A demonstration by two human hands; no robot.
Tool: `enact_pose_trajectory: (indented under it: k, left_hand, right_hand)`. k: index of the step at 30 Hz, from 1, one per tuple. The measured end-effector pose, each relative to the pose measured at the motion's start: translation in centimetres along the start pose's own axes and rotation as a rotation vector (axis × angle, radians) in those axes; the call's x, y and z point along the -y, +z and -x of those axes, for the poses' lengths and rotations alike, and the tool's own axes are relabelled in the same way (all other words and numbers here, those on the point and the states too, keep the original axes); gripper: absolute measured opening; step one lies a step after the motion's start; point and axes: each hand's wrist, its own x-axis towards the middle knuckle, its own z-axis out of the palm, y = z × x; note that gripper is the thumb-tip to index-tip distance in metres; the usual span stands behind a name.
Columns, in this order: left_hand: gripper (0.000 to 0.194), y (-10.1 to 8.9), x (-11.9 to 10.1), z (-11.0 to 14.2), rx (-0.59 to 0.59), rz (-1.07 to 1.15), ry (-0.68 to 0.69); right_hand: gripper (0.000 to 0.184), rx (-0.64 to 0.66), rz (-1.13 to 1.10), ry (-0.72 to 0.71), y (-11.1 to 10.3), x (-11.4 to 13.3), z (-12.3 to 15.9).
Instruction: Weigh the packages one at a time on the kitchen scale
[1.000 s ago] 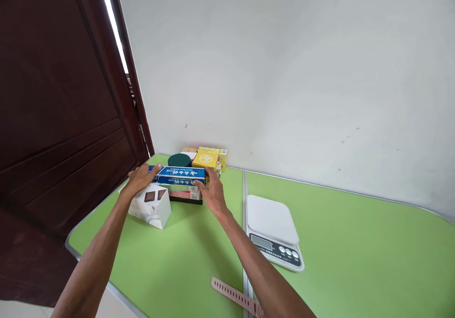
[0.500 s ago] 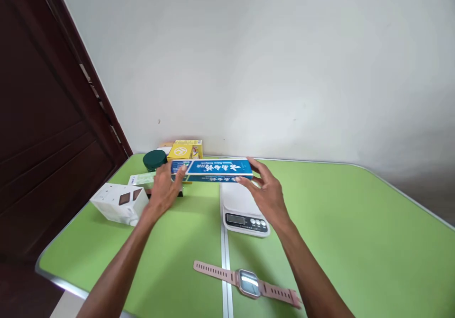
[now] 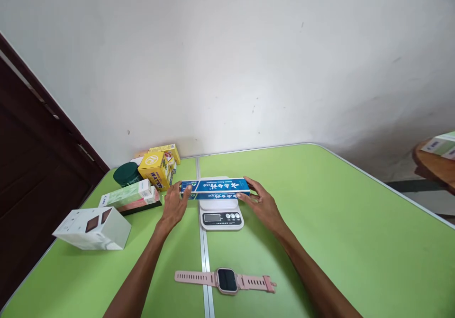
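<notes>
A long blue toothpaste box (image 3: 215, 188) lies level across the white kitchen scale (image 3: 219, 206); whether it rests on the platform or hovers just above it I cannot tell. My left hand (image 3: 175, 202) grips its left end, thumb on the near side. Around the right end, my right hand (image 3: 263, 204) is closed with the thumb on the front and fingers behind. The scale's display and round buttons face me, while the box covers much of its platform. Nearer to me lies a pink-strapped smartwatch (image 3: 226, 280), stretched out flat.
Left on the green table (image 3: 320, 223) stand a white box (image 3: 95, 230), a pale green carton (image 3: 126, 194), a dark green round jar (image 3: 127, 174) and yellow boxes (image 3: 156, 170). A wall rises behind. At far right is a wooden surface (image 3: 435, 164) with a carton.
Both hands have carried the toothpaste box from the group of boxes at left over to the scale and lowered it. The view has turned right.
</notes>
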Motion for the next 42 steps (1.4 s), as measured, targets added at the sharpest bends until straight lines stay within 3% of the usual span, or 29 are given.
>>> enact_pose_trajectory:
  k: [4,8,13,21,27,32,35,38,42]
  left_hand:
    - [0.074,0.8,3.2,0.8,-0.037,0.225,-0.039]
    - [0.086,2.4,5.8,1.7,-0.139,0.425,-0.116]
    - [0.081,2.8,5.7,2.2,-0.128,0.367,-0.075]
    - [0.083,2.3,4.9,2.9,-0.111,0.361,-0.088]
    - [0.079,3.2,2.6,5.2,-0.085,0.303,0.023]
    - [0.084,3.5,0.9,5.8,-0.055,0.302,-0.038]
    - [0.085,3.1,-1.1,4.3,0.005,0.298,0.021]
    - [0.084,3.4,-4.5,1.4,0.142,0.279,0.098]
    - [0.085,6.8,-9.0,-3.5,0.363,0.229,0.102]
  right_hand:
    - [0.071,-0.09,-0.195,0.096,-1.1,-1.4,-0.4]
    - [0.07,-0.244,-0.25,0.08,-1.6,-2.5,-0.7]
    - [0.068,-0.264,-0.134,0.004,-0.9,-2.7,-0.3]
    - [0.064,-0.275,-0.066,0.005,-0.5,-1.8,0.4]
    - [0.061,-0.323,0.089,-0.099,2.3,0.0,3.6]
    - [0.063,-0.279,0.059,-0.141,4.0,0.6,4.6]
    - [0.066,-0.321,0.074,-0.132,2.5,1.3,3.3]
    - [0.07,-0.411,0.097,-0.119,-0.6,1.9,1.1]
    - [0.071,-0.522,0.19,-0.079,-5.8,0.8,-2.5]
